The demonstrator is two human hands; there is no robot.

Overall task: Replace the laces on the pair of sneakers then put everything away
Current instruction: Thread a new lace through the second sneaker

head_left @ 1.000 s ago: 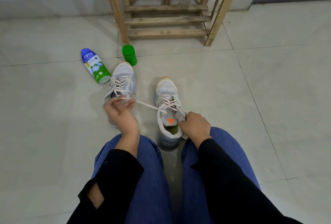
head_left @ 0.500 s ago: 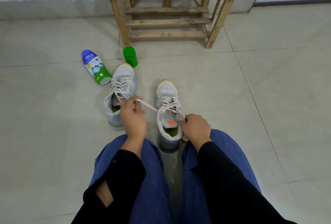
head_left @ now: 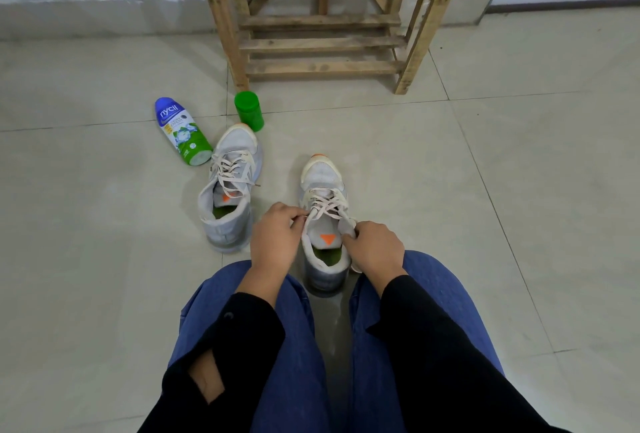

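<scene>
One wooden shoe rack (head_left: 322,41) is looming behind the far sneaker (head_left: 232,186) and the nearer sneaker (head_left: 322,174) — this one standing between the person's knees. A hard tug may be risking uneven lace ends. The left hand (head_left: 275,242) is pinching the cream lace (head_left: 327,205); the right hand (head_left: 375,249) is gripping the upper's edge, fingers curled.

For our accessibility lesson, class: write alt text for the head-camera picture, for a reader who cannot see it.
A seated person's left hand pinches a lace on a white sneaker between their knees; the right hand grips its upper. A second laced sneaker stands left of it, with a lying bottle, green tub and wooden rack beyond.
</scene>
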